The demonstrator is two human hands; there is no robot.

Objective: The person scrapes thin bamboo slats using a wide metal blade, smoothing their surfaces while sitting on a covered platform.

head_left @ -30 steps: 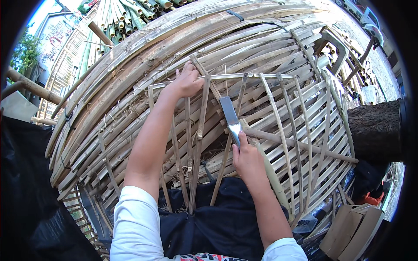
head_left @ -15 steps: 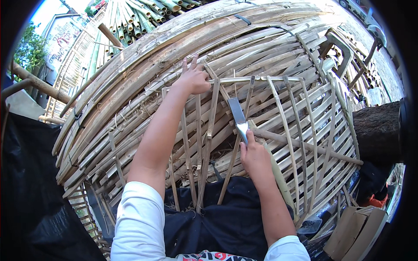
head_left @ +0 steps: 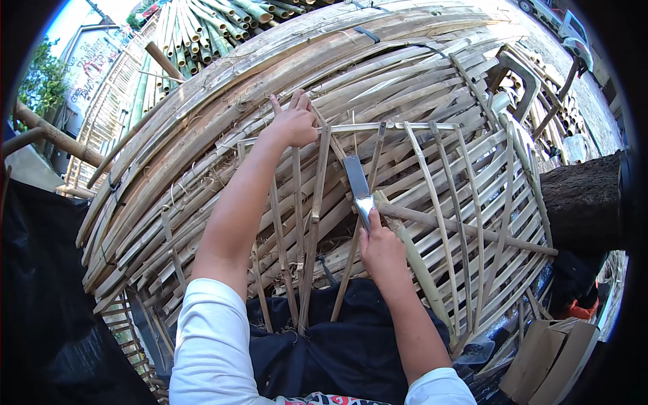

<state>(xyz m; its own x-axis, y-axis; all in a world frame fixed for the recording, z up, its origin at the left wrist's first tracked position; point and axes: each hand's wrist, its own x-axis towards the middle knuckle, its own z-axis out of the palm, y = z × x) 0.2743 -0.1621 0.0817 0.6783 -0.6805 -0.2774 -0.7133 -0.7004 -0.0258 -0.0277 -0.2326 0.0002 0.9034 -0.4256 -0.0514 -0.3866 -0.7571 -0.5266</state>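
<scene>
My right hand (head_left: pixel 385 253) is closed round the handle of a knife (head_left: pixel 356 177), its broad flat metal blade tipped up and away from me. The blade lies against the lower part of a thin bamboo strip (head_left: pixel 335 143). Farther up and to the left, my left hand (head_left: pixel 295 125) is curled at the strip's upper end, one finger sticking up; the palm side is hidden. Just below it runs a light bamboo crossbar (head_left: pixel 358 127) with several upright slats (head_left: pixel 317 182) fixed to it. Beside my right hand a thicker bamboo pole (head_left: pixel 422 273) slants down.
A large stack of split bamboo slats (head_left: pixel 202 152) curves across the view. A wooden stick (head_left: pixel 472 231) crosses the slatted panel at right, near a dark log (head_left: pixel 580 202). Black cloth (head_left: pixel 351 337) hangs in front of me. A cardboard box (head_left: pixel 547 358) stands at lower right.
The view has shifted slightly. My right hand and the knife have moved a little down along the strip, while my left hand keeps its place at the upper end, its fingers slightly more curled.
</scene>
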